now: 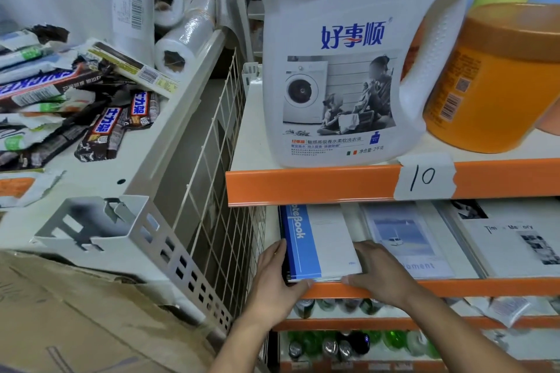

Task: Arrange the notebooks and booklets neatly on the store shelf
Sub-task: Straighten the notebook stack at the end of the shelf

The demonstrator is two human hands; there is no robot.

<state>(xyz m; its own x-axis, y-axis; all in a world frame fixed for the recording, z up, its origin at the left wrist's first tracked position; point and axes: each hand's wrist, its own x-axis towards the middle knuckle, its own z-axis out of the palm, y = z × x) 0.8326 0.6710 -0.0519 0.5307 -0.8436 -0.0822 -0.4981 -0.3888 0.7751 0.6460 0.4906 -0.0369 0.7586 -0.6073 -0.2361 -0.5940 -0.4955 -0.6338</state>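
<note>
Head view: each grip, left hand (pixel 272 277) and right hand (pixel 380 274), pinches a near corner of the notebook stack (pixel 322 247), apparently squaring it on the shelf (pixel 485 285).

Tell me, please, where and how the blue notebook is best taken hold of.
The notebook lies flat under the upper shelf, which blocks a grip from above; so probably take its side edges near the front corners, reaching in from the open front.

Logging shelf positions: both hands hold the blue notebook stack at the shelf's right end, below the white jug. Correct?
No. The head view shows the left hand and right hand holding the stack at the shelf's left end, below the jug.
</note>
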